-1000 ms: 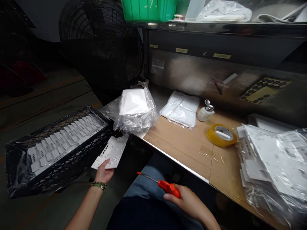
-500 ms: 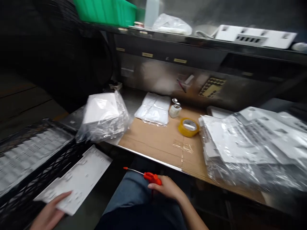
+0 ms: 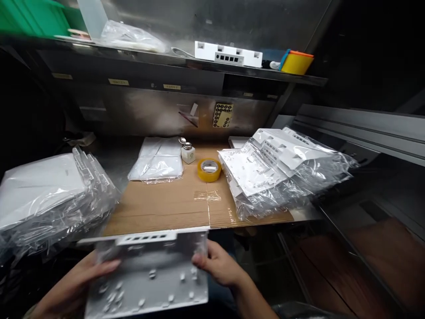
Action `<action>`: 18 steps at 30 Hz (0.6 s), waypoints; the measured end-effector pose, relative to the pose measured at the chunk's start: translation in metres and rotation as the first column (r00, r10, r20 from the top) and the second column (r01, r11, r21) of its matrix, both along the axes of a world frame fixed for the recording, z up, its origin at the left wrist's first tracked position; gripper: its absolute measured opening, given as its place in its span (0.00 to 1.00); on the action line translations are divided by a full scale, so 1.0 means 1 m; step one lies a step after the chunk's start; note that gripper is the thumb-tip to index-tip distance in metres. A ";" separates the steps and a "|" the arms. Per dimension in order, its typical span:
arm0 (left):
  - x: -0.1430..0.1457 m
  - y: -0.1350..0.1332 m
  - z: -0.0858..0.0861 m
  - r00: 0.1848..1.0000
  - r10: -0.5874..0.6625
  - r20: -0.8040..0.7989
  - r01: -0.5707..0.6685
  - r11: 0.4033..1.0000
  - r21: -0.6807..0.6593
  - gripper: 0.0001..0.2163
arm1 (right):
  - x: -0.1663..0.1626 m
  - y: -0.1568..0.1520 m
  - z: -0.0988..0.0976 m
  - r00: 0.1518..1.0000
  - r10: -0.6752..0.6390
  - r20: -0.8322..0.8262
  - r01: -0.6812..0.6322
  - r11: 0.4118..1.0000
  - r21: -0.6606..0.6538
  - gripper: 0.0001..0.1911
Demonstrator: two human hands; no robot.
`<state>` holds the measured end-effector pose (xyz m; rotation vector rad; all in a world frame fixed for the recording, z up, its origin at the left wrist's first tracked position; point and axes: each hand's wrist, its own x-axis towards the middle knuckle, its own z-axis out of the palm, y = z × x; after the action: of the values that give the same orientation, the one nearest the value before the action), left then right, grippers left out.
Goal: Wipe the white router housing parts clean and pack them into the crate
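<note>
A white plastic housing panel, slightly blurred, is held up in front of me. Small posts dot its inner face, and a row of square slots runs along its upper edge. My left hand grips its left side, thumb over the face. At the right edge, my right hand is closed round the panel with its thumb on the front. The fingers behind it are hidden. Just beyond the panel lies the cardboard-covered bench top.
Bagged white panels stand left and another bagged stack right. Between them are flat plastic bags, a small pump bottle and a yellow tape roll. Above, a shelf carries a white slotted part and a yellow container.
My view has swung right. The panel has come from the left by the crate to in front of me. My right hand no longer holds the red air blow gun and now grips the panel.
</note>
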<state>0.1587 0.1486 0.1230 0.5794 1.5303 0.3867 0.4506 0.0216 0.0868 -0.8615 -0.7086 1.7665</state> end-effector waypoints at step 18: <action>0.115 0.216 -0.058 0.684 -0.220 -0.695 0.719 0.368 0.590 0.07 | 0.104 -0.030 -0.001 0.540 -0.838 0.082 0.784 0.464 -0.413 0.41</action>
<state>0.2733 0.3646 0.0654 2.0612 1.4732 0.5122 0.5543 -0.0088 0.0861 -1.1001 0.2261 1.0353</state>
